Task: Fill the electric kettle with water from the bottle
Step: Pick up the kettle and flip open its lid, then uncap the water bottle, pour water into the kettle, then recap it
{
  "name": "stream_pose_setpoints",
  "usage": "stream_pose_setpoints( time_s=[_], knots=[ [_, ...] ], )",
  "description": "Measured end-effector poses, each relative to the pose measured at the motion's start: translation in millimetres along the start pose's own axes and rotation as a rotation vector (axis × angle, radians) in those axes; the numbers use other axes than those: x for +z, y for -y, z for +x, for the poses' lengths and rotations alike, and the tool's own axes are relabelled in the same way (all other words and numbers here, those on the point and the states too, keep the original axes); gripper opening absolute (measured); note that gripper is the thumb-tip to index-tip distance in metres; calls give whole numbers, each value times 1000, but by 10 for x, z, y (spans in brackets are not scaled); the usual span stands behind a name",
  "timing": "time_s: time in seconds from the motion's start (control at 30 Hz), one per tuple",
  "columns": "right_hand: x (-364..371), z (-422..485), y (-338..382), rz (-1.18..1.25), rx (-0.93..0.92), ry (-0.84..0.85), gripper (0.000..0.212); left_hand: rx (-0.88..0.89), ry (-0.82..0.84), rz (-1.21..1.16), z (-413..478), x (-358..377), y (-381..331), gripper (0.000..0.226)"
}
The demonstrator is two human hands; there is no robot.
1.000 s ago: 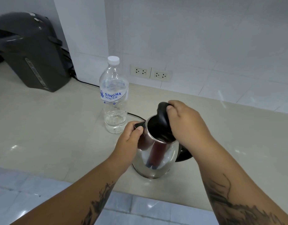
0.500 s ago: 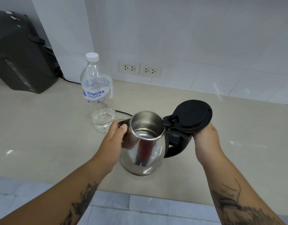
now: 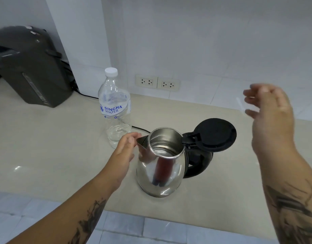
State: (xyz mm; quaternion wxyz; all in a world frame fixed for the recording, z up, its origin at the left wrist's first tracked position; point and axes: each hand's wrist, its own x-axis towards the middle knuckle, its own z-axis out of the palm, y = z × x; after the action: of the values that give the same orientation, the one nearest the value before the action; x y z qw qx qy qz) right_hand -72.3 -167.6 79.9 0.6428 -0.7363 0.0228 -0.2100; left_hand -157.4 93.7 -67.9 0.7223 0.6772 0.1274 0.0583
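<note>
Kettle [image 3: 160, 166] on counter [image 3: 46, 147], lid [image 3: 215, 134] flipped open, capped bottle [image 3: 114, 110] just behind untouched; left hand [image 3: 125, 150] loosely open at spout, right hand [image 3: 269, 117] open, empty; uncapping and pouring remain.

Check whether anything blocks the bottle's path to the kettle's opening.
Nothing visible does. The bottle stands just behind-left of the kettle, whose lid is swung open. Only the bottle's own cap is still on.

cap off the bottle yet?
No, the white cap is on the bottle, which stands untouched behind the left hand.
</note>
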Motion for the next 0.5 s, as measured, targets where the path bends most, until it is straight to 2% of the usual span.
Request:
stream_pose_setpoints(
  time_s=[0.1,0.17,0.23,0.37,0.5],
  knots=[
    [289,22,493,-31,-212,144,16,8,-220,10,177,-245,-33,19],
    [594,-18,732,-109,-286,290,13,-27,-371,29,338,-422,-68,38],
    [950,-69,878,-235,-312,442,14,-40,-431,61,490,-589,-110,62],
    [1700,-173,895,-496,-383,689,33,-1,-354,140,777,-841,-137,85],
    [2268,-257,712,-699,-479,829,59,-6,-189,156,1021,-994,-88,102]
  ],
)
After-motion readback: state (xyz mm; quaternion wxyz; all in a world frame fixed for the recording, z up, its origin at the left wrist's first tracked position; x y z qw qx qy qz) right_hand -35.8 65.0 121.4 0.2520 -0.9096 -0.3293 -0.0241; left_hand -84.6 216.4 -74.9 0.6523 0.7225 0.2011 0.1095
